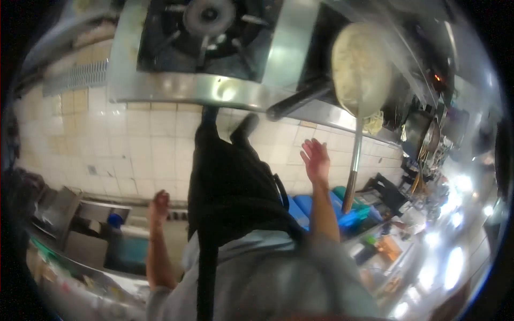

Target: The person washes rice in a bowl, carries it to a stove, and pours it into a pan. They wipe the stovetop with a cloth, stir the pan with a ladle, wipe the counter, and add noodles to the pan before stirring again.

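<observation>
Before the front edge of the stove point(225, 88), standing on pale floor tiles point(152, 144) in dark shoes point(245, 127), wearing a dark apron point(230, 184) over a grey shirt point(267, 267). Holding the right hand point(317, 160) out in mid-air over the tiles, spreading its fingers and gripping nothing. Just to the right of this hand, without touching, seeing a long utensil point(357, 143) extending out past the stove's front edge, pointing its wooden handle point(349, 192) back over the floor and running up to a pale round shape point(358, 69) over the stove's right side. Seeing also a thick dark handle point(297, 101) crossing the same edge nearby, and, farther left on the stove, a round burner point(209, 16). Letting the left hand point(160, 203) hang by the edge of the counter point(85, 249) behind, near a blue round container point(115, 220); being unable to tell through the blur whether curling or spreading those fingers.
</observation>
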A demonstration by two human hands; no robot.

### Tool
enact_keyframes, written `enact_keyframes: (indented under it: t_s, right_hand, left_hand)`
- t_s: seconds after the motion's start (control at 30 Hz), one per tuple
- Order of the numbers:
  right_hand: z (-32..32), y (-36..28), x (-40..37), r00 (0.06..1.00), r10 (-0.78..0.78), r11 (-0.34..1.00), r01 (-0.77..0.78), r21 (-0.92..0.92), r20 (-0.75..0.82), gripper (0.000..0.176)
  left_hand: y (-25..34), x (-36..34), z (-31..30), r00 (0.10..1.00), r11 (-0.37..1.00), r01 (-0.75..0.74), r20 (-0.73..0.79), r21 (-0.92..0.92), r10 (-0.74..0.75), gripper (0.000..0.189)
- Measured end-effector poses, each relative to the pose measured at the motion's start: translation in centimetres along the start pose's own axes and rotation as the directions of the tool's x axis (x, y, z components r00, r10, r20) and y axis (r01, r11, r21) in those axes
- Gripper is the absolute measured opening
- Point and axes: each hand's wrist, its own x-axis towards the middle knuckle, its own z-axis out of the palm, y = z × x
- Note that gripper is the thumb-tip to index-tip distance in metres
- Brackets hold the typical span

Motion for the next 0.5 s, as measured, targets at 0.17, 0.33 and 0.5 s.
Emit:
enact_keyframes:
  t_s: [0.17, 0.33, 0.5]
  right_hand:
    - [-1.6, -3.8, -5.6, 0.992, -0.112, 0.993, 0.114, 0.035, -0.049, 0.060]
    - [-0.8, -8.1, -9.4, 0.938, -0.166, 0.914, 0.031, 0.404, 0.305, 0.064]
    - [2.7, -10.7, -11.3, 0.923, -0.107, 0.943, -0.024, 0.333, 0.370, 0.060]
  left_hand:
    - [4.5, -1.2, 4.0, 0.956, 0.709, -0.259, 0.069, 0.656, 0.285, 0.033]
    - [9.3, -6.4, 11.2, 0.931, 0.665, -0.307, 0.071, 0.681, 0.358, 0.039]
    - [9.8, -7.2, 13.1, 0.872, 0.611, -0.433, 0.136, 0.663, 0.471, 0.037]
